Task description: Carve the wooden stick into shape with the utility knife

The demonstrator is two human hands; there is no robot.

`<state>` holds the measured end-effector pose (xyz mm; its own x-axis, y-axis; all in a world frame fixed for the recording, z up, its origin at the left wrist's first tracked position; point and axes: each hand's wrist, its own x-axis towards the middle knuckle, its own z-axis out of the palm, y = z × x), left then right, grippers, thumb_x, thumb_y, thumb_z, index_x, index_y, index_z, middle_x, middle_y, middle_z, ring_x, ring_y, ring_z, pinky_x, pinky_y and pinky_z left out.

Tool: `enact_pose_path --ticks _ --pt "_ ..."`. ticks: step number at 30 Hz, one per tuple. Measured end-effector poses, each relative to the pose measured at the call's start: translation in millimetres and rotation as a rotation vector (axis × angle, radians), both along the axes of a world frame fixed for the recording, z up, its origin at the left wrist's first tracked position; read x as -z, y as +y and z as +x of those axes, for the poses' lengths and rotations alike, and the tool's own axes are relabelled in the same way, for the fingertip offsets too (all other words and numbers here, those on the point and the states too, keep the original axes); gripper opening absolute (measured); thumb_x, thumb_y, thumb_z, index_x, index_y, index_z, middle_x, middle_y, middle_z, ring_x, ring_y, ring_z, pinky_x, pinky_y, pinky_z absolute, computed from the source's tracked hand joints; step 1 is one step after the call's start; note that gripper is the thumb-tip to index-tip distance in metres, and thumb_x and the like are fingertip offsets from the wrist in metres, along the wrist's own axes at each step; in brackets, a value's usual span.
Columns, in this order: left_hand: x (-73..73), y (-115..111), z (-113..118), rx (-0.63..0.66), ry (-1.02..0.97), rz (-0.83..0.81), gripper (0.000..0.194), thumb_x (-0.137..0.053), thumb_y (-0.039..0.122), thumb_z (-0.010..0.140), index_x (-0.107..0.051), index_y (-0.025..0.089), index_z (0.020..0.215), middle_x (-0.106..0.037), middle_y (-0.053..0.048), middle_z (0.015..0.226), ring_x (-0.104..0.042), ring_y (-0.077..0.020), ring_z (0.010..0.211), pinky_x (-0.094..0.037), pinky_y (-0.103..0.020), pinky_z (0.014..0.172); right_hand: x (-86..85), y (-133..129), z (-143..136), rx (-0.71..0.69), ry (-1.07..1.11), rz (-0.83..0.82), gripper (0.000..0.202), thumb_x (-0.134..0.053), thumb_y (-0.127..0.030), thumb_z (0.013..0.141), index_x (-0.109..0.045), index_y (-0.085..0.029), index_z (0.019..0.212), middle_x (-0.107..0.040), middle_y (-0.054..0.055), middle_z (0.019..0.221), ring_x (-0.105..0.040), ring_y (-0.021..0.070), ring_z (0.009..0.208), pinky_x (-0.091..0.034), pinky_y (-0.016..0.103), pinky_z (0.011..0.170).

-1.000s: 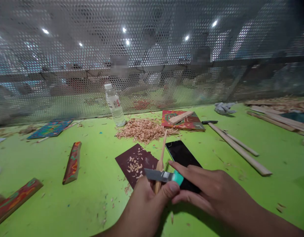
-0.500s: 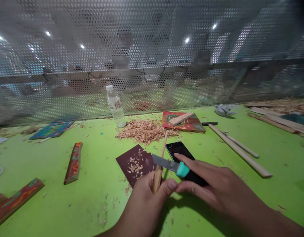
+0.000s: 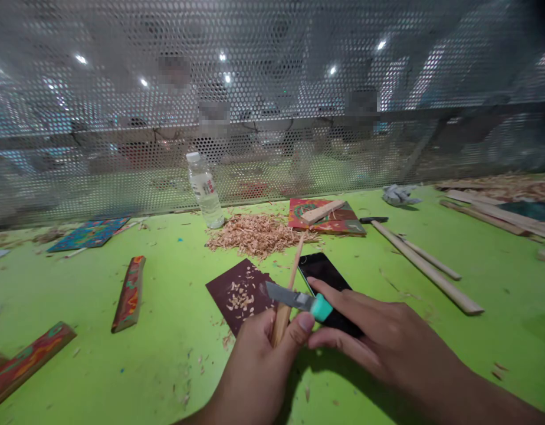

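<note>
My left hand point(image 3: 266, 360) is wrapped round the lower end of a thin wooden stick point(image 3: 282, 317), which points up and away over the green table point(image 3: 157, 378). My right hand point(image 3: 378, 333) grips a knife point(image 3: 321, 308) with a teal and black handle. Its grey blade lies across the stick just above my left thumb. Beneath the stick is a dark brown sheet point(image 3: 223, 287) scattered with small wood chips. A black phone point(image 3: 328, 273) lies flat on the table, partly covered by my right hand and the knife.
A water bottle point(image 3: 205, 192) stands beside a heap of shavings point(image 3: 257, 234) near the perforated metal screen point(image 3: 263, 71). A painted board point(image 3: 352, 223) bears a wood piece. Wooden rods point(image 3: 432, 274) lie right; painted strips point(image 3: 129, 292) lie left.
The knife has shifted left and slightly down along the stick, so more of its blade passes beyond it. My right hand has moved a little left with it.
</note>
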<state>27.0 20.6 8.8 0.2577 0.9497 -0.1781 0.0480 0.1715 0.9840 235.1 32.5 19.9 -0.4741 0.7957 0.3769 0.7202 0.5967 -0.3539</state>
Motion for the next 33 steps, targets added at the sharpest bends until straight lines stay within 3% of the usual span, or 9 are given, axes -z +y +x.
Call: enact_pose_path --ticks 3,5,7,9,12,16,21,28,33 --pt "4.0 0 -1 0.047 -0.171 -0.037 0.044 -0.067 0.061 0.095 -0.067 0.017 0.092 -0.058 0.0 0.082 -0.05 -0.0146 0.076 -0.044 -0.027 0.071 -1.0 0 2 0.055 0.134 0.027 0.062 -0.05 -0.065 0.104 -0.062 -0.021 0.147 -0.081 0.016 0.119 -0.081 0.0333 0.093 -0.067 0.046 0.079" --pt "5.0 -1 -2 0.084 -0.314 -0.09 0.037 -0.069 0.056 0.096 -0.066 0.019 0.1 -0.059 0.002 0.078 -0.05 -0.012 0.069 -0.045 -0.024 0.068 -2.3 2 5 0.067 0.208 0.03 0.056 -0.055 -0.064 0.103 -0.065 -0.025 0.142 -0.079 0.015 0.127 -0.079 0.0353 0.103 -0.066 0.048 0.087" --pt "3.8 -1 -3 0.131 -0.44 -0.183 0.035 -0.069 0.057 0.095 -0.061 0.023 0.099 -0.05 0.007 0.063 -0.039 -0.008 0.051 -0.038 -0.018 0.051 -3.9 5 7 0.066 0.229 0.004 0.05 -0.056 -0.061 0.103 -0.067 -0.026 0.137 -0.08 0.013 0.124 -0.079 0.0345 0.101 -0.065 0.046 0.089" --pt "1.3 0 -5 0.201 -0.517 -0.276 0.039 -0.065 0.064 0.095 -0.055 0.026 0.095 -0.039 0.012 0.051 -0.021 -0.0061 0.038 -0.022 -0.016 0.036 -5.9 7 8 0.061 0.223 -0.03 0.046 -0.055 -0.058 0.104 -0.067 -0.025 0.134 -0.082 0.012 0.116 -0.08 0.0323 0.095 -0.064 0.044 0.087" --pt "-2.4 3 -8 0.302 -0.551 -0.376 0.044 -0.045 0.07 0.1 -0.05 0.027 0.09 -0.035 0.014 0.044 -0.011 -0.0052 0.03 -0.013 -0.015 0.029 -9.2 6 5 0.066 0.224 -0.073 0.041 -0.054 -0.052 0.106 -0.067 -0.024 0.132 -0.081 0.01 0.112 -0.079 0.0279 0.088 -0.063 0.039 0.082" --pt "-3.3 6 -12 0.347 -0.6 -0.468 0.049 -0.024 0.062 0.105 -0.052 0.026 0.085 -0.037 0.011 0.042 -0.02 -0.0068 0.025 -0.015 -0.017 0.027 -11.5 3 2 0.068 0.278 -0.103 0.037 -0.054 -0.049 0.105 -0.066 -0.025 0.129 -0.08 0.005 0.098 -0.074 0.0223 0.072 -0.061 0.033 0.069" --pt "-2.2 13 -15 0.32 -0.636 -0.41 0.054 -0.029 0.057 0.102 -0.063 0.02 0.083 -0.05 0.003 0.05 -0.041 -0.0086 0.033 -0.031 -0.017 0.033 -11.3 1 2 0.055 0.411 -0.207 0.032 -0.054 -0.053 0.106 -0.064 -0.026 0.12 -0.075 0.002 0.083 -0.069 0.0208 0.063 -0.05 0.028 0.048" --pt "-4.3 21 -17 0.241 -0.625 -0.301 0.05 -0.033 0.048 0.105 -0.071 0.016 0.107 -0.06 0.0 0.06 -0.055 -0.0117 0.045 -0.048 -0.02 0.046 -4.0 -2 1 -0.062 0.448 -0.413 0.044 -0.032 -0.053 0.113 -0.057 -0.025 0.09 -0.054 -0.003 0.066 -0.052 0.0156 0.056 -0.044 0.029 0.052" --pt "-8.1 22 -18 0.241 -0.638 -0.307 0.045 -0.042 0.049 0.103 -0.073 0.016 0.109 -0.069 -0.004 0.07 -0.066 -0.014 0.057 -0.051 -0.024 0.058 -5.0 -1 -2 -0.078 0.457 -0.474 0.049 -0.029 -0.058 0.112 -0.054 -0.025 0.088 -0.057 -0.001 0.067 -0.05 0.0156 0.055 -0.041 0.03 0.051"
